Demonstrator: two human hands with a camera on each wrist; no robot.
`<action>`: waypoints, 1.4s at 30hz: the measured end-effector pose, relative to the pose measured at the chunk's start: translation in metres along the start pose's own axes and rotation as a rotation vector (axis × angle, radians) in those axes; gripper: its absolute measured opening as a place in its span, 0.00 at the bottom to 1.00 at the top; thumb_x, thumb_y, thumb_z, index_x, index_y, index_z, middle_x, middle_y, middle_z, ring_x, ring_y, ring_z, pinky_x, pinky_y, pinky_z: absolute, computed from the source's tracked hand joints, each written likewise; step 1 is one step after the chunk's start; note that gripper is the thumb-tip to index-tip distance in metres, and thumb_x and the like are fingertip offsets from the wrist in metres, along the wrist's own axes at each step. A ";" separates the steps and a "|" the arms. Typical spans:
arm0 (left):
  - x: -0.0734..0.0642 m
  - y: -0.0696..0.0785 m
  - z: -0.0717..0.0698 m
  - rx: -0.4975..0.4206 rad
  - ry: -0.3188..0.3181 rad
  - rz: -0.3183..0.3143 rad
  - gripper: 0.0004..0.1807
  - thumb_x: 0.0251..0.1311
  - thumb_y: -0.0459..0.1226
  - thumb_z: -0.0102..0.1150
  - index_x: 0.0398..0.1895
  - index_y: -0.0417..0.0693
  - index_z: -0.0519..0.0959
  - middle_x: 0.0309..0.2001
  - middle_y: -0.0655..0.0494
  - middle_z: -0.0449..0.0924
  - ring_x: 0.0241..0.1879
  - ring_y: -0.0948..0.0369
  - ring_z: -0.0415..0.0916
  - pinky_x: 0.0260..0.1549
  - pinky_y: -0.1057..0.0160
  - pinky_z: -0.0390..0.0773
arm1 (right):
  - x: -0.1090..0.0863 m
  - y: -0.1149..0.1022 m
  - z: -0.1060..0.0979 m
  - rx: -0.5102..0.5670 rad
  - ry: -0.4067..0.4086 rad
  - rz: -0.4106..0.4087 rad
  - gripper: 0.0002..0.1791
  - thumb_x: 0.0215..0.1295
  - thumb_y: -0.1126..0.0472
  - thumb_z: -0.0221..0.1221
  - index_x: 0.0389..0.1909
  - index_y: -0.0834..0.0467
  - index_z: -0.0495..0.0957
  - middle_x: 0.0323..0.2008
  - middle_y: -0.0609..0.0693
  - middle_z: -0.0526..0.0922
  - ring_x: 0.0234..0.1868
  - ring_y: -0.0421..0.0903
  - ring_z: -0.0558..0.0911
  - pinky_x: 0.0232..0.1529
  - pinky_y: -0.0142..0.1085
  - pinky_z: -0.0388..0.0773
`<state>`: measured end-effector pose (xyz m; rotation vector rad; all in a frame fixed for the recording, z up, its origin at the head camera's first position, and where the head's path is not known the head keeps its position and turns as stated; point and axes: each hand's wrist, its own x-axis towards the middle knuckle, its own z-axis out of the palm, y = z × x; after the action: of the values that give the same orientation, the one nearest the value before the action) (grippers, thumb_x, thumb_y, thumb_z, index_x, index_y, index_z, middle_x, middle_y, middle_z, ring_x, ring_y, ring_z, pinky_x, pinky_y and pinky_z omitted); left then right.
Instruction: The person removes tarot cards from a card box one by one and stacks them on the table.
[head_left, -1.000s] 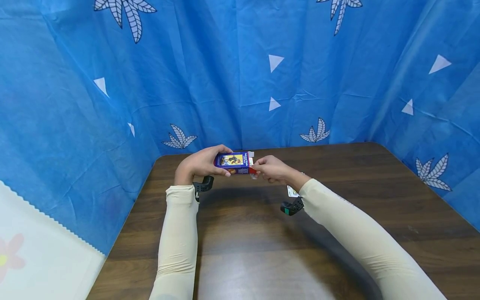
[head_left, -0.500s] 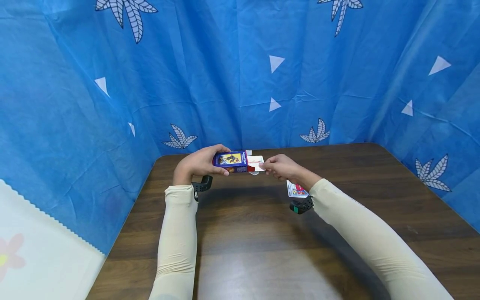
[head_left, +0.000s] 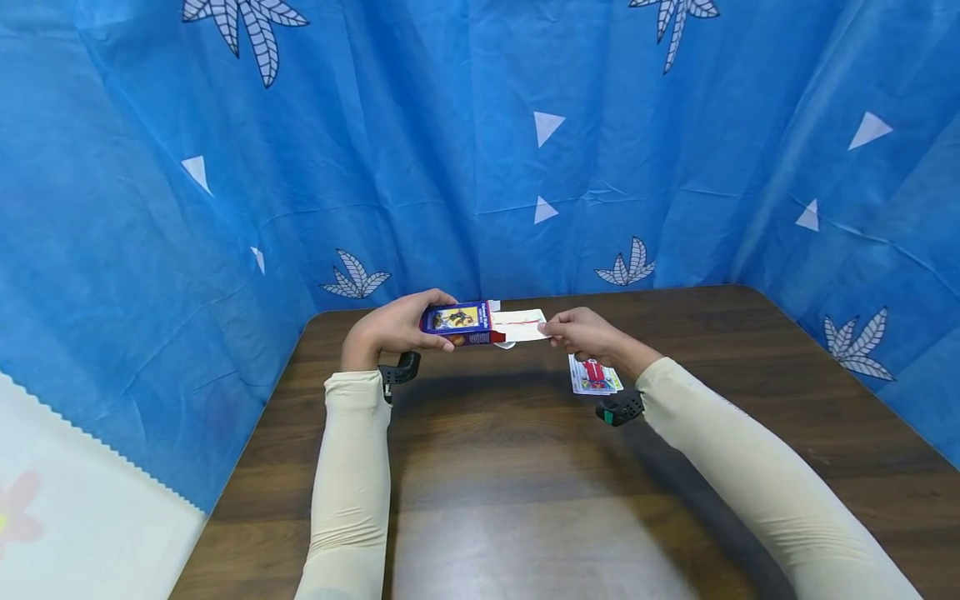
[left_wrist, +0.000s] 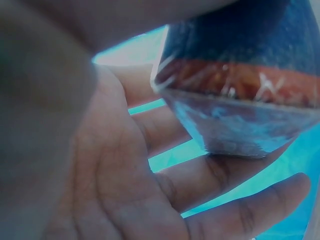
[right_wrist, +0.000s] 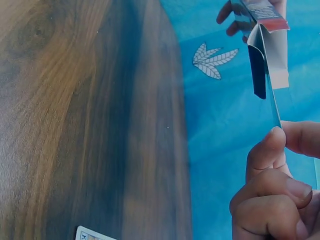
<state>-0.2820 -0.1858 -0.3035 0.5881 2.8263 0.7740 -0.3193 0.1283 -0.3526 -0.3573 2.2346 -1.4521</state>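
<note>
L hand (head_left: 397,327) has a firm grip on the small box (head_left: 459,323), its thumb along the near side & fingers across the far side, set only as wide as the box; box is held up at the far side of the bench (head_left: 465,533), a slim rectangular card carton, blue-purple & glossy w/ a yellow picture panel, white lettering & an orange-red band at the end seen by the L wrist cam; its right end is undone, w/ thin white flaps & a red one sticking out; R hand (head_left: 588,333) pinches the right end of a thin white card (head_left: 519,325) b/w thumb & index, grip shut to the card's thickness, other fingers curled in; card is flat, stiff, straight-edged, w/ a red line on its face; its left end meets the box mouth, can't tell how much is inside; just near of the R hand a card stack (head_left: 595,377) lies on the bench, a bit fanned, white borders, red-blue print; bench top is dark brown, wood-grained, w/ a soft sheen & rounded far corners; sleeves (head_left: 350,483) are cream, stretchy, wrinkled; behind, blue curtain (head_left: 450,125) hangs in folds w/ white leaves & triangles.
</note>
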 end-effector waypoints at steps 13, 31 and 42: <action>-0.001 -0.003 -0.001 -0.015 0.000 0.008 0.41 0.43 0.54 0.68 0.62 0.55 0.63 0.57 0.52 0.68 0.53 0.53 0.68 0.54 0.52 0.71 | -0.004 0.001 -0.013 0.052 0.008 -0.010 0.15 0.64 0.51 0.54 0.31 0.62 0.72 0.21 0.47 0.72 0.11 0.35 0.56 0.10 0.27 0.51; -0.002 0.000 -0.002 -0.005 0.014 0.007 0.42 0.42 0.56 0.68 0.62 0.55 0.63 0.57 0.51 0.68 0.53 0.52 0.68 0.54 0.51 0.72 | -0.013 0.018 -0.059 0.085 0.139 -0.041 0.15 0.71 0.54 0.45 0.51 0.60 0.66 0.30 0.44 0.73 0.16 0.36 0.61 0.15 0.28 0.56; -0.001 -0.001 0.003 -0.012 -0.001 0.012 0.41 0.44 0.54 0.68 0.61 0.55 0.63 0.57 0.52 0.68 0.53 0.53 0.68 0.54 0.51 0.71 | 0.002 0.058 -0.075 -0.479 0.426 0.023 0.17 0.64 0.51 0.56 0.43 0.61 0.81 0.41 0.58 0.81 0.37 0.49 0.75 0.34 0.36 0.72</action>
<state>-0.2807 -0.1852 -0.3066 0.6042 2.8178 0.7913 -0.3571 0.2114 -0.3799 -0.1752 2.9206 -1.0345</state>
